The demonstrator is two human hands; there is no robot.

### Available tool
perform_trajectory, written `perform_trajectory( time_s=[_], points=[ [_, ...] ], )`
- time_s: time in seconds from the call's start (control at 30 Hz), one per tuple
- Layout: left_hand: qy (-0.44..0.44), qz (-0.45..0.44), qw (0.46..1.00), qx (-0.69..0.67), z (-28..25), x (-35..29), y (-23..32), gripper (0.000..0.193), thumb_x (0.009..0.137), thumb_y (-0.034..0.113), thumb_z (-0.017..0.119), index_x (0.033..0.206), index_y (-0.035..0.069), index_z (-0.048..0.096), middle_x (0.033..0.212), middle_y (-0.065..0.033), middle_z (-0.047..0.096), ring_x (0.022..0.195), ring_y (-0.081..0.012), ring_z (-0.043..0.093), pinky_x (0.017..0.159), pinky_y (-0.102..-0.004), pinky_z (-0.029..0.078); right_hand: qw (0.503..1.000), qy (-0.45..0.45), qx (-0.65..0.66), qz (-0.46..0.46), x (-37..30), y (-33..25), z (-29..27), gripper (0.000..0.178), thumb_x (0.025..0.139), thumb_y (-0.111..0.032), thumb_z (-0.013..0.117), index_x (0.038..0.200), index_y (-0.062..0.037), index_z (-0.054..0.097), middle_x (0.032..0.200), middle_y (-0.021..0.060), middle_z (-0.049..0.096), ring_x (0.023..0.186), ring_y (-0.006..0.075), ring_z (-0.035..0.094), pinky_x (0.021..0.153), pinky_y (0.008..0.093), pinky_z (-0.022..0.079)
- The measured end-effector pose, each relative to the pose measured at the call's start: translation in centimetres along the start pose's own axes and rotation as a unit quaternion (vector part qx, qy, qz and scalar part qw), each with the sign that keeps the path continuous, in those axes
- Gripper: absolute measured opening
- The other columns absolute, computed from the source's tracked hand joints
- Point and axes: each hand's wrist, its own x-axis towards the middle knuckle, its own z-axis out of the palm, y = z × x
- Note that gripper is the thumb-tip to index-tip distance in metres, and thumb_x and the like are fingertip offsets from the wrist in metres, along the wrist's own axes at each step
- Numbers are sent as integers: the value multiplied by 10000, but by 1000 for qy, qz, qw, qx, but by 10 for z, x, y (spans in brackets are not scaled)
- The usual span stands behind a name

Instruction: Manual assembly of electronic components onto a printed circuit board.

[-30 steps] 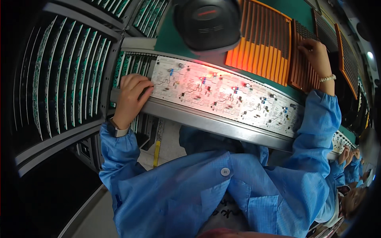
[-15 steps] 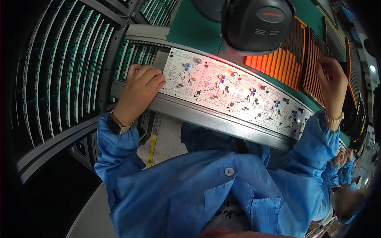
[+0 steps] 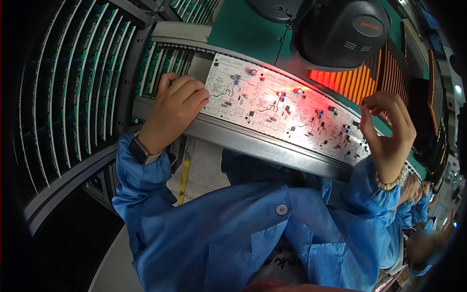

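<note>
Your long white board [image 3: 266,108] slants down to the right. Your left hand [image 3: 177,109] and right hand [image 3: 393,129] curl by its ends; whether they pinch, I can't tell.

White, component-dotted circuit board [image 3: 288,108], aslant

Head-worn fisheye view, facing down, close above circuit board [image 3: 287,111]

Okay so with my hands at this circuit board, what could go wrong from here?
The small dark part pinched in your right hand could slip and land among the components on the circuit board. Your right sleeve, close to the board's right end, might catch there. Your left hand, at the board's left edge, might nudge it along the metal rail.
</note>
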Motion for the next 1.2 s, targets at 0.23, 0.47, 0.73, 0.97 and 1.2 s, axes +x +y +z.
perform_trajectory(
  time_s=[0.23,0.47,0.73,0.97,1.2],
  points=[
    [-6,-1,1000,-15,1,0,-2,150,823,84,690,950,28,633,994,-63,596,1004,-212,573,931,-427,396,996,-60,59,-41,3,-29,24,223,702,57,744,901,20,651,864,127,634,797,283,652,687,347,517],
    [-17,17,1000,14,-1,1,-1,146,831,85,666,951,9,632,1009,-71,599,1006,-213,574,931,-432,399,989,-91,94,-62,12,-44,42,208,685,63,734,877,36,660,866,136,645,823,263,657,724,324,516],
    [-10,21,1000,-9,8,-13,8,199,836,106,661,988,-22,649,1026,-90,598,1010,-221,577,911,-434,410,981,-130,139,-40,16,-54,77,189,729,15,727,905,13,657,856,136,653,800,287,662,728,345,519],
    [22,-50,998,-34,12,-23,16,373,798,146,721,1131,-7,652,1046,-71,572,1007,-238,564,895,-445,393,984,-124,114,54,23,-66,145,180,773,-55,715,923,7,639,832,149,644,756,296,660,686,364,526],
    [36,-84,993,-71,17,-27,13,416,758,154,755,1144,32,659,1069,-62,565,1018,-243,556,892,-442,385,987,-102,87,88,20,-72,156,161,756,-41,710,888,5,630,801,137,608,696,283,631,641,366,511]
  ],
)
